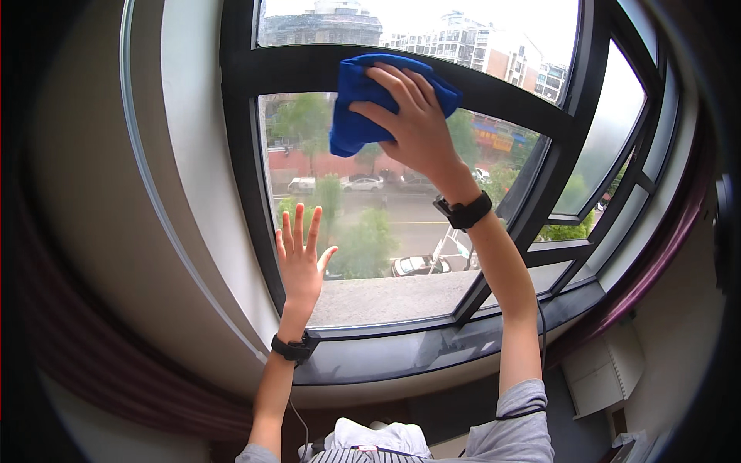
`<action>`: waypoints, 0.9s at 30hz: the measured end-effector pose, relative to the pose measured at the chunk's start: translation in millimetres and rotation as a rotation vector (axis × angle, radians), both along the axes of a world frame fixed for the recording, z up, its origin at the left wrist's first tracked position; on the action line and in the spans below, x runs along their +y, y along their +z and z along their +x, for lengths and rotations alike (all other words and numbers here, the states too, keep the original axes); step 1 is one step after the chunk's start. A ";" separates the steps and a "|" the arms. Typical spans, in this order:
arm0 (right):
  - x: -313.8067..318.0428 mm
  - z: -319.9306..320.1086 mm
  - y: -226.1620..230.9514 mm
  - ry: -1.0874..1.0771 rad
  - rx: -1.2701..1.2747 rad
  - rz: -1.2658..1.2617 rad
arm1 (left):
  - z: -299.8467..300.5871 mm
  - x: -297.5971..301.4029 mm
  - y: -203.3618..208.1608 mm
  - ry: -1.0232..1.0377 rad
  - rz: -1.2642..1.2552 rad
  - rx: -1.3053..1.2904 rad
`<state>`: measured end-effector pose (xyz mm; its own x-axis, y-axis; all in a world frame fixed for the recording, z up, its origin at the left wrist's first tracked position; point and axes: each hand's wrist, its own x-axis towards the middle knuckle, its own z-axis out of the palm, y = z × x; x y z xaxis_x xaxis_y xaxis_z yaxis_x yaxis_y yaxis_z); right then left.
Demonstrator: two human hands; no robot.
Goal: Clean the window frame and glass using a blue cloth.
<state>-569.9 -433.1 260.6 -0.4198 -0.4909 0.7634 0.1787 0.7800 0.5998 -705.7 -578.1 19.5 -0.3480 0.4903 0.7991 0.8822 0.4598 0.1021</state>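
Note:
My right hand presses a folded blue cloth against the window, with its fingers spread over the cloth. The cloth covers part of the dark horizontal crossbar and the top of the lower glass pane. Lower and to the left, my left hand is raised in front of the same pane near the left frame, fingers stretched apart and holding nothing. Whether its palm touches the glass I cannot tell. Each wrist wears a black band.
A dark window sill runs below the pane. To the right, a window sash stands tilted outward. Purple curtains hang at both sides, and a white cabinet-like piece is at lower right. Thin cables hang along both my arms.

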 end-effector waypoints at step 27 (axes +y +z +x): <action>101.0 149.6 62.1 -0.014 0.047 -0.262 | 118.9 160.3 235.6 -0.338 0.592 0.454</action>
<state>-420.3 -332.1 322.6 -0.3864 -0.2686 0.8823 0.2130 0.9048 0.3687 -586.9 -417.8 255.1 0.1631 -0.0364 0.9859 0.9771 0.1442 -0.1563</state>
